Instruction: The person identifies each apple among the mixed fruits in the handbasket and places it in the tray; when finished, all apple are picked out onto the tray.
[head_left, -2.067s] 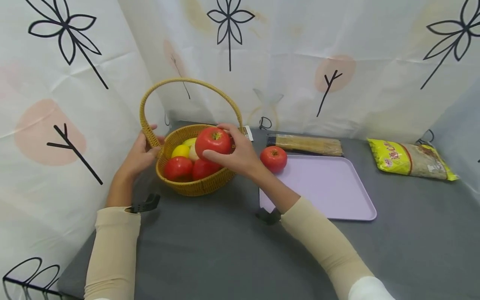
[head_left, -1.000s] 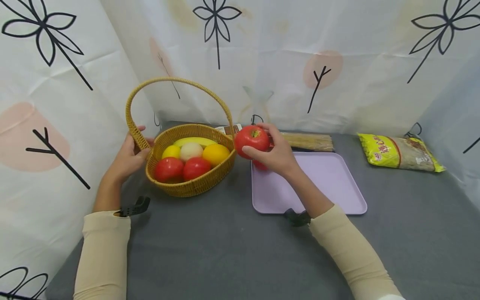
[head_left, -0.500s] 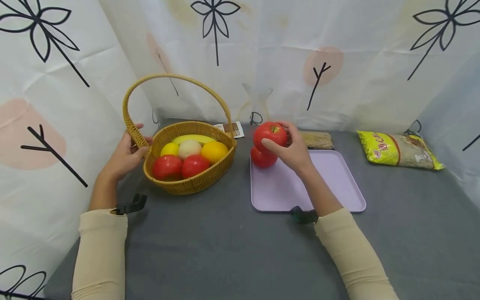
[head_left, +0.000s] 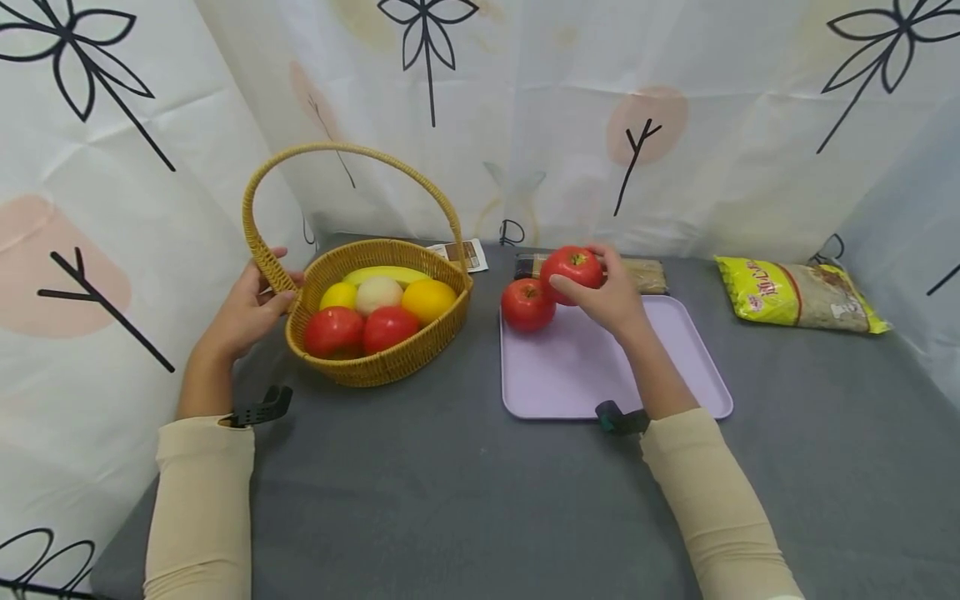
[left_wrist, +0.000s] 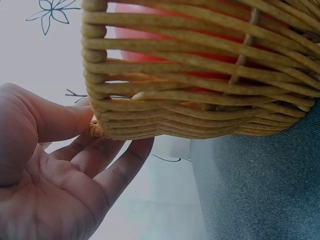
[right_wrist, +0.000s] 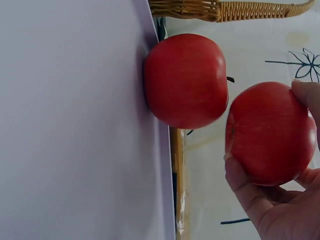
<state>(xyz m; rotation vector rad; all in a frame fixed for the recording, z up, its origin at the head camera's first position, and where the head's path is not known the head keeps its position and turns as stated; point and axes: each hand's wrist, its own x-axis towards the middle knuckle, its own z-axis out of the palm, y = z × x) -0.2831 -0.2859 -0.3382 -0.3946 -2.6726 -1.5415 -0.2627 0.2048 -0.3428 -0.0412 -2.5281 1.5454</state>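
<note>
Showing red print, too small to read: yellow-and-clear plastic packet (head_left: pixel 798 293), far R on grey table (head_left: pixel 465 500). R hand (head_left: pixel 617 296) stretched fwd, thumb + fingers curled round glossy red round apple (head_left: pixel 570 271), spread only to apple's width. Apple w/ pale mark on top, held up nr back-L corner of flat lilac rectangular tray (head_left: pixel 592 375), beside 2nd red apple (head_left: pixel 528 305). L hand (head_left: pixel 247 312) pinches handle base of tan woven oval basket (head_left: pixel 382 369).

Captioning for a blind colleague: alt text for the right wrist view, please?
A right hand holds a red apple clear of a lilac tray, where a second apple sits. Part of a wicker basket shows at the top.
</note>
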